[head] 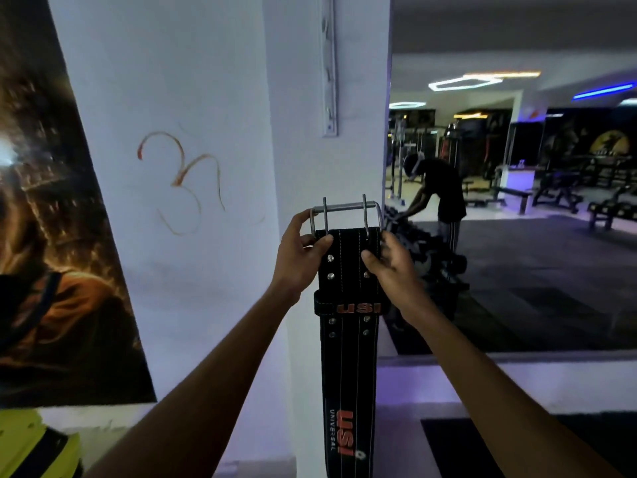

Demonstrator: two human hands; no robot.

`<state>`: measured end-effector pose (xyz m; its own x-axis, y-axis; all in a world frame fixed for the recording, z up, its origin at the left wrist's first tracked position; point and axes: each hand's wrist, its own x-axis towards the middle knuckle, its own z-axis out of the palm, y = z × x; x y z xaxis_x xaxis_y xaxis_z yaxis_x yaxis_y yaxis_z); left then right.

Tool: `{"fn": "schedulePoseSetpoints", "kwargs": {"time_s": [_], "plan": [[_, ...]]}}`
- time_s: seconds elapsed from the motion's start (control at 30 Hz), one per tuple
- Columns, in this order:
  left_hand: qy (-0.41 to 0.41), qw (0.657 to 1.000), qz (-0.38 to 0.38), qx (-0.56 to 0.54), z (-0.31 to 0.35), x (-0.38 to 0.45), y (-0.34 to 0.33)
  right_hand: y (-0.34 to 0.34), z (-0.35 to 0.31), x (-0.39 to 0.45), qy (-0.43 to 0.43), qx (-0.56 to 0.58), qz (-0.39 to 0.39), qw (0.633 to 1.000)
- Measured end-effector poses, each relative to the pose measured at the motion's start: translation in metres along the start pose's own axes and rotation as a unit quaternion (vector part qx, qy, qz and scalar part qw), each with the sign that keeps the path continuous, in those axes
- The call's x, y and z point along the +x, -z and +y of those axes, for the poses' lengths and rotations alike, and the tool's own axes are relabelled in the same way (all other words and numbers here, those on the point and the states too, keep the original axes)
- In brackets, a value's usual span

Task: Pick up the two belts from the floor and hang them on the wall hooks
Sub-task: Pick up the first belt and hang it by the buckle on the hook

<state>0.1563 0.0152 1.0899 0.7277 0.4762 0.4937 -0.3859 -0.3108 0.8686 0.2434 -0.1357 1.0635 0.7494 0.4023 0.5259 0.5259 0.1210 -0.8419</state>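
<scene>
Here both hands, left and right, pinch belt top below hook rail.

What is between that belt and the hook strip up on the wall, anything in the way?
Nothing visible. Both hands, left and right, hold the belt by its buckle end in front of the white pillar. The hook strip is mounted straight above, with only bare wall between them.
</scene>
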Motion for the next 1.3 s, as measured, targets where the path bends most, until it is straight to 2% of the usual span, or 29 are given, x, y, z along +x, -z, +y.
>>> {"fn": "schedulePoseSetpoints", "kwargs": {"time_s": [0.23, 0.4, 0.5, 0.77, 0.9, 1.0, 1.17, 1.3], "plan": [[-0.077, 0.996, 0.033, -0.022, 0.060, 0.047, -0.001, 0.001, -0.066, 0.058, 0.063, 0.056, 0.053, 0.995], [-0.114, 0.991, 0.067, -0.027, 0.098, 0.079, 0.002, 0.003, -0.091, 0.078, 0.066, 0.062, 0.009, 0.996], [-0.127, 0.989, 0.071, -0.021, 0.116, 0.092, 0.002, 0.004, -0.103, 0.084, 0.071, 0.092, 0.016, 0.993], [-0.120, 0.985, 0.119, -0.033, 0.147, 0.108, -0.004, 0.010, -0.103, 0.075, 0.056, 0.092, -0.023, 0.994], [-0.098, 0.985, 0.138, -0.040, 0.151, 0.109, -0.007, 0.007, -0.070, 0.048, 0.043, 0.085, -0.030, 0.995], [-0.087, 0.983, 0.151, -0.051, 0.156, 0.109, -0.009, -0.006, -0.016, 0.011, -0.026, 0.024, -0.041, 0.999], [-0.082, 0.981, 0.169, -0.046, 0.156, 0.105, -0.011, -0.014, 0.081, -0.073, -0.132, 0.003, -0.099, 0.986], [-0.068, 0.981, 0.177, -0.037, 0.146, 0.105, -0.012, -0.007, 0.110, -0.095, -0.158, -0.001, -0.148, 0.976]]}}
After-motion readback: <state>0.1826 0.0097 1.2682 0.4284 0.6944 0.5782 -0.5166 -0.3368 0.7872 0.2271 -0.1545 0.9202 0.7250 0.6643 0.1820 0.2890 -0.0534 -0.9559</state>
